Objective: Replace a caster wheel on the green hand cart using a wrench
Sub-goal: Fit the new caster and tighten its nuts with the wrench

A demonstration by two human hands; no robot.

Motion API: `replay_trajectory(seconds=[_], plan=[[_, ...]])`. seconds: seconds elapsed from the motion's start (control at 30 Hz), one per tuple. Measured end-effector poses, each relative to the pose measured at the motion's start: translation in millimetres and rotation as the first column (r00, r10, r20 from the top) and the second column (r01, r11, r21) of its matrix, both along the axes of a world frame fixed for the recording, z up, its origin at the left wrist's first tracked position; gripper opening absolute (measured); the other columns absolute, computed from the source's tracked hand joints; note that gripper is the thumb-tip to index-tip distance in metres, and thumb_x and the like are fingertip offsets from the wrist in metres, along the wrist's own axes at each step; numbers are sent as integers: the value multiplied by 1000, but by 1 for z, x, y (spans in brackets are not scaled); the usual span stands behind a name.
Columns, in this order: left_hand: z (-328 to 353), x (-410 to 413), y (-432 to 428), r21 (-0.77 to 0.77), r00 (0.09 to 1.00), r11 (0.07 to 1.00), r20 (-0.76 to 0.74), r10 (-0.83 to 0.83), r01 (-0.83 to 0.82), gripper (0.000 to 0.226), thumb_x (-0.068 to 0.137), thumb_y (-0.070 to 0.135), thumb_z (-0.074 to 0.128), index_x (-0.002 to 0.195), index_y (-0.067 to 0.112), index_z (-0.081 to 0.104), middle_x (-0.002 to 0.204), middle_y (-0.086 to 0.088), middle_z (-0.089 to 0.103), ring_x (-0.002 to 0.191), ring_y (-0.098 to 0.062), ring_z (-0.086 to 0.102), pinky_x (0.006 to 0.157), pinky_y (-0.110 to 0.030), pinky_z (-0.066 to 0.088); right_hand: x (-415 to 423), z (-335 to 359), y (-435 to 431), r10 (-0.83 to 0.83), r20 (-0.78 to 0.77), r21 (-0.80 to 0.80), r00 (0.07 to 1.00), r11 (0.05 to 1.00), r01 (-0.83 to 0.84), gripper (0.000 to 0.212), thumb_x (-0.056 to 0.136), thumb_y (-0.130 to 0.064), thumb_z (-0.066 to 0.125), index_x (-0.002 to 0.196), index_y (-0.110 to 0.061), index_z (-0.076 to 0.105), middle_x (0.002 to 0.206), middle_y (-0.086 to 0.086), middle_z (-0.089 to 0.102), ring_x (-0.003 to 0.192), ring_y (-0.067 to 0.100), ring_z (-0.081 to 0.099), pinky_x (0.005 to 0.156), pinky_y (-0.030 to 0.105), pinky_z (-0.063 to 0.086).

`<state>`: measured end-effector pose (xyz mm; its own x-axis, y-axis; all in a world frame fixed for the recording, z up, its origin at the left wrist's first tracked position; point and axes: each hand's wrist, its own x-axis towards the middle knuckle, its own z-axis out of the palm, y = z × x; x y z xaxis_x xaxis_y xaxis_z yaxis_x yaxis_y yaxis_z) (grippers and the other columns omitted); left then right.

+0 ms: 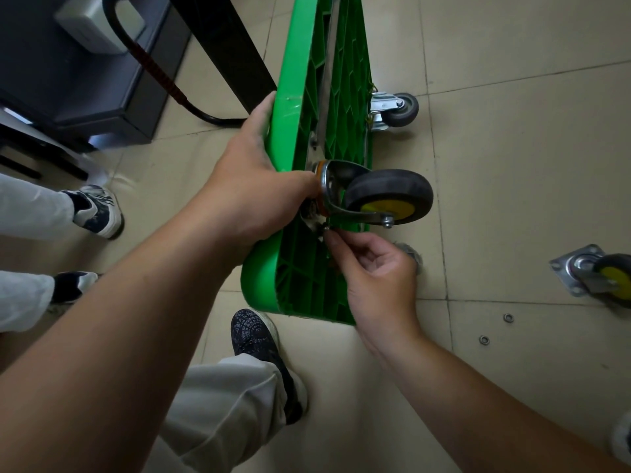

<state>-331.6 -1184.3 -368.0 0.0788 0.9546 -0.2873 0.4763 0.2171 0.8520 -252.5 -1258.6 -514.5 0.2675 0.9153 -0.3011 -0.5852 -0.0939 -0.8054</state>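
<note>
Head view looks down on the green hand cart (pixel 261 281), which stands tipped on its edge on the tiled floor (pixel 512 165) with its ribbed underside facing right. A caster wheel (pixel 389 196) with a black tyre and yellow hub sits against that underside in its metal fork. The left hand (pixel 246 186) grips the cart's rim just beside the fork, with the fingers (pixel 304 186) curled round the edge. The right hand (pixel 379 278) is below the wheel, its thumb and forefinger pinching a small metal fastener (pixel 326 228) at the lower corner of the caster's mount; whether it is a bolt or a nut is too small to tell. A smaller grey caster (pixel 403 109) is fixed farther along the cart. A loose caster (pixel 601 278) lies on the floor to the right, with two washers (pixel 508 317) near it
</note>
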Motion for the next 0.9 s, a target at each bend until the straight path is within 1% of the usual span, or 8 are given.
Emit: replay_trajectory(seconds=[0.1, 0.27, 0.37, 0.5, 0.57, 0.67, 0.8, 0.9], plan=[[0, 0, 0, -3, 1000, 1000, 9, -3, 3, 91, 83, -6, 72, 154, 38, 36, 75, 23, 72, 70, -6, 74, 55, -21, 57, 1, 3, 3, -5, -2, -12, 1000, 1000, 5, 7, 85, -9, 77, 90, -8, 72, 89, 10, 77, 89, 24, 74, 81, 29, 57], [0, -1, 0, -1, 1000, 1000, -1, -13, 13, 89, 84, -4, 72, 153, 38, 36, 72, 27, 70, 71, -1, 73, 55, -18, 56, -1, 5, 4, -14, 15, 44, 1000, 999, 13, 10, 87, -3, 73, 92, -11, 72, 89, 7, 77, 87, 17, 73, 79, 23, 55], [0, -1, 0, 0, 1000, 1000, 1, -13, 13, 89, 83, -5, 72, 153, 38, 37, 78, 23, 72, 74, -1, 73, 56, -18, 57, 0, 3, 0, 1, 21, 24, 1000, 1000, -1, 8, 86, -9, 74, 94, -9, 74, 91, 10, 77, 91, 24, 74, 82, 29, 58], [1, 1, -1, 14, 1000, 1000, -12, -23, 23, 88, 84, -5, 71, 152, 38, 36, 70, 30, 68, 67, 1, 71, 53, -16, 55, 3, 0, -5, 20, 76, 19, 997, 1000, -21, 6, 88, -12, 72, 93, -11, 75, 91, 9, 77, 90, 25, 74, 85, 36, 60], [0, 0, -1, 17, 1000, 1000, -13, -24, 24, 88, 83, -5, 72, 152, 37, 36, 71, 28, 69, 67, 0, 72, 53, -16, 55, 3, -1, -5, 33, 66, 1, 997, 999, -34, 3, 88, -13, 73, 90, -11, 74, 89, 9, 77, 89, 25, 74, 83, 36, 60], [0, 0, 0, 17, 1000, 1000, -7, -12, 12, 89, 83, -5, 73, 152, 37, 37, 76, 23, 71, 70, -2, 73, 54, -18, 55, 2, 0, -2, 1, 36, 0, 999, 1000, -1, 6, 87, -10, 74, 92, -8, 72, 88, 10, 77, 87, 24, 74, 80, 31, 59], [0, -1, 0, 18, 1000, 1000, -8, -13, 13, 82, 83, -6, 72, 142, 43, 40, 72, 27, 70, 69, -2, 73, 54, -17, 55, 1, 0, -2, -1, 60, 69, 998, 998, -4, 12, 89, -6, 72, 97, -13, 74, 91, 7, 77, 88, 17, 74, 79, 23, 55], [-1, -1, 0, 10, 1000, 1000, -3, -2, 2, 88, 83, -5, 73, 150, 40, 38, 76, 22, 72, 71, -4, 73, 55, -19, 56, 2, -2, -6, 28, 119, 68, 993, 997, -36, 5, 88, -10, 73, 93, -12, 75, 88, 6, 77, 85, 18, 74, 77, 25, 56]])
